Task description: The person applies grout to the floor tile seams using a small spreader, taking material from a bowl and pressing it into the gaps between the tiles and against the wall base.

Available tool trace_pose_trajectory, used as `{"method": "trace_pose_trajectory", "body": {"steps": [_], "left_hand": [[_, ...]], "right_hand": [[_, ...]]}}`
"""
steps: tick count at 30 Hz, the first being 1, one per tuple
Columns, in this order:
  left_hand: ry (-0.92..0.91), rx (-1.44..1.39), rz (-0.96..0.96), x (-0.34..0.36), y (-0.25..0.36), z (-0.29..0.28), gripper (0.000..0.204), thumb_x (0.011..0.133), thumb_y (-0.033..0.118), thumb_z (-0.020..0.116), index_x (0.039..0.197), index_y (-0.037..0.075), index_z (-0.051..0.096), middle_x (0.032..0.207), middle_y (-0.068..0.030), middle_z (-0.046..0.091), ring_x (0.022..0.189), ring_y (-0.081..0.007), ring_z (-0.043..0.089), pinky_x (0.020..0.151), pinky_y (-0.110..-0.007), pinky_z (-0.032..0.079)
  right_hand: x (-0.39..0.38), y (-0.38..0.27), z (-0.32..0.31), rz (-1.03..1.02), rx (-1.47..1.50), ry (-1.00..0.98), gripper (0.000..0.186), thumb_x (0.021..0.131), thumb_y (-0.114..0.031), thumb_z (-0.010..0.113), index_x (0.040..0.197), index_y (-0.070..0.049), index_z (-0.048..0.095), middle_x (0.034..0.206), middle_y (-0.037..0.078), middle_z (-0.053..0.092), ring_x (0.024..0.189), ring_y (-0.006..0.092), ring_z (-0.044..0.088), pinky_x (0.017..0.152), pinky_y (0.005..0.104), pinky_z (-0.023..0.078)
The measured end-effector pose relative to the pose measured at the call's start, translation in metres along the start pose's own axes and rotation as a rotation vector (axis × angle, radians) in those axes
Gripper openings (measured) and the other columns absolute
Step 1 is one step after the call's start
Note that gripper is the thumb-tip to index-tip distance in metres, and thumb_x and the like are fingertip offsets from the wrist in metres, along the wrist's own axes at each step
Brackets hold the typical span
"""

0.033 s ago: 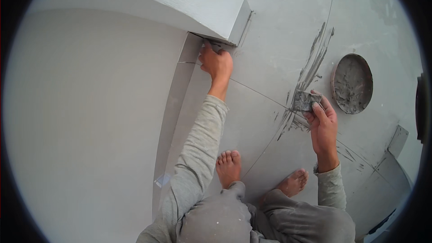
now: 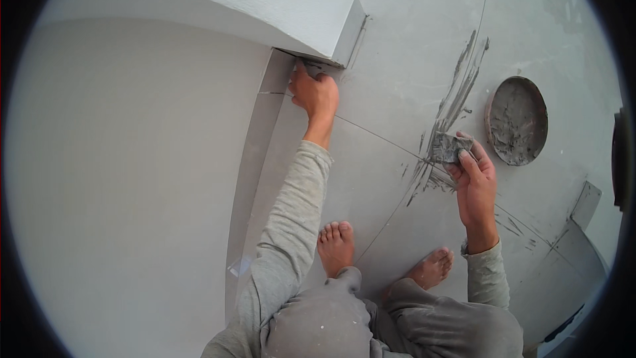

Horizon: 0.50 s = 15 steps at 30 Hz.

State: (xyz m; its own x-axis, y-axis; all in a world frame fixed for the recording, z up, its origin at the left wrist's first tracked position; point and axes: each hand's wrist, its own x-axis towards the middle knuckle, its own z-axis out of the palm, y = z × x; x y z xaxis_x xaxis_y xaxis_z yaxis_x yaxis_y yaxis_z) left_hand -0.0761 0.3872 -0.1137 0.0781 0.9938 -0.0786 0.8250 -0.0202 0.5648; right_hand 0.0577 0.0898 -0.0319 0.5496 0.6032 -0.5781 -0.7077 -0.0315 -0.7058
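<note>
My left hand (image 2: 317, 96) is at the foot of the white pillar, its index finger stretched into the dark gap where the skirting tile (image 2: 278, 73) meets the corner. The other fingers are bent, and no tool shows in this hand. Between the thumb and fingers of my right hand (image 2: 476, 182) is a small flat scraper (image 2: 447, 148), coated in grey grout. It is held over a crossing of floor joints, among dark grout smears (image 2: 457, 93). To the right of it stands a round bowl (image 2: 487, 122) partly filled with wet grey grout.
The white pillar (image 2: 291, 0) juts in at the upper left beside the pale wall (image 2: 132, 159). Large grey floor tiles (image 2: 391, 79) spread around my bare feet (image 2: 336, 246). At the right, another wall corner has a skirting tile (image 2: 586, 204), with a dark object (image 2: 621, 159) beyond.
Almost nothing differs. The whole view has shifted very slightly, while both hands keep their places at the skirting corner and over the floor joints.
</note>
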Motion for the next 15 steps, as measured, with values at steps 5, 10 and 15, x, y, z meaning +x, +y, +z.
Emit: {"method": "trace_pose_trajectory", "body": {"steps": [5, 10, 15], "left_hand": [[-0.055, 0.044, 0.029, -0.041, 0.017, 0.008, 0.063, 0.085, 0.008, 0.05, 0.146, -0.005, 0.042, 0.132, -0.0209, 0.05, 0.124, -0.0393, 0.043, 0.105, -0.059, 0.031], [-0.337, -0.022, 0.051, -0.087, 0.042, 0.003, 0.063, 0.086, 0.01, 0.051, 0.145, -0.007, 0.04, 0.125, -0.0177, 0.049, 0.12, -0.0361, 0.042, 0.102, -0.058, 0.03], [-0.169, -0.124, 0.041, -0.061, 0.028, -0.007, 0.067, 0.086, 0.01, 0.051, 0.149, -0.008, 0.033, 0.125, -0.018, 0.046, 0.117, -0.0353, 0.042, 0.101, -0.055, 0.031]], "right_hand": [[-0.004, -0.002, -0.006, -0.009, -0.008, 0.062, 0.035, 0.102, -0.005, 0.051, 0.136, 0.004, 0.054, 0.112, 0.008, 0.068, 0.097, 0.0126, 0.067, 0.082, 0.0283, 0.054], [-0.001, -0.003, -0.012, -0.007, -0.026, 0.043, 0.035, 0.102, -0.005, 0.051, 0.136, 0.004, 0.054, 0.112, 0.008, 0.068, 0.095, 0.0115, 0.066, 0.082, 0.0275, 0.054], [-0.002, -0.007, -0.007, -0.02, -0.015, 0.072, 0.035, 0.102, -0.005, 0.051, 0.136, 0.004, 0.054, 0.109, 0.006, 0.067, 0.094, 0.011, 0.066, 0.081, 0.0265, 0.054]]}}
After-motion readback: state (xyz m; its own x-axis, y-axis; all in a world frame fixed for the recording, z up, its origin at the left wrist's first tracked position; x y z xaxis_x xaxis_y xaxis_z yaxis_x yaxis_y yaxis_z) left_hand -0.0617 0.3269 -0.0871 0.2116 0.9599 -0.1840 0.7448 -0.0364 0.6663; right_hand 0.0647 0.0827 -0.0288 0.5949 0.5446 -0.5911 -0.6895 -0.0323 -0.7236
